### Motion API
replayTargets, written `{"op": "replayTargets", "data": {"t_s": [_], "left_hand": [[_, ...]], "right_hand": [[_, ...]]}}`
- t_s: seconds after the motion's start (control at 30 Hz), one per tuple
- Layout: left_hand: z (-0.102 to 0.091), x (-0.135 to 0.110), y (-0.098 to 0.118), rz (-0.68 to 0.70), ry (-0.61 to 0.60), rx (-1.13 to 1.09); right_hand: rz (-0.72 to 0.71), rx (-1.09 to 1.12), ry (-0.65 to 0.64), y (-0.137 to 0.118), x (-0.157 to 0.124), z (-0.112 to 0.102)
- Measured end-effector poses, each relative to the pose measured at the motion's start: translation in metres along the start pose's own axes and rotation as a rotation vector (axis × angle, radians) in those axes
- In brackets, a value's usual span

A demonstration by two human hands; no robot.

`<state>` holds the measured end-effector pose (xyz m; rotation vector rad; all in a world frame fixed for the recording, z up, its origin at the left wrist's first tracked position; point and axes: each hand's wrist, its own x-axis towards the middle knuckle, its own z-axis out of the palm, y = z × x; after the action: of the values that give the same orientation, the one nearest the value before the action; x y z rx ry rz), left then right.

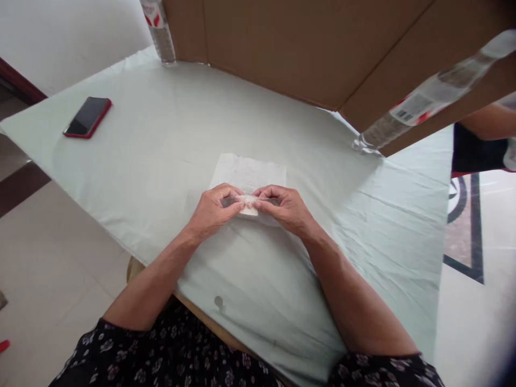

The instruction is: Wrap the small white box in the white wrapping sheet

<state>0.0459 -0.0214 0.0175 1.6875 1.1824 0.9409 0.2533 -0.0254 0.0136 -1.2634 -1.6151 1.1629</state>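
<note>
A sheet of white tissue paper (250,169) lies flat on the table in front of me. At its near edge, my left hand (220,207) and my right hand (280,207) meet, thumbs almost touching. Both are closed, pinching a small white piece of tissue (249,210) between thumbs and fingers. Something dark grey shows inside the curl of each hand; I cannot tell whether it is an object or shadow. The fingertips are partly hidden behind the tissue.
A pale green cloth (161,161) covers the table. A large cardboard panel (274,48) stands behind, with a plastic bottle (163,40) at its left and another clear bottle (419,107) at its right. A red-edged phone (87,117) lies left. Another person's arm (489,122) shows far right.
</note>
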Motion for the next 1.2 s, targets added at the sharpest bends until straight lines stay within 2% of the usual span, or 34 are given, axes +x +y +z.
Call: {"op": "replayTargets", "data": {"t_s": [1.2], "left_hand": [[0.0001,-0.0071,-0.0023,-0.041,-0.037,-0.077]], "right_hand": [[0.062,0.026,-0.04,-0.003,-0.0048,0.0018]]}}
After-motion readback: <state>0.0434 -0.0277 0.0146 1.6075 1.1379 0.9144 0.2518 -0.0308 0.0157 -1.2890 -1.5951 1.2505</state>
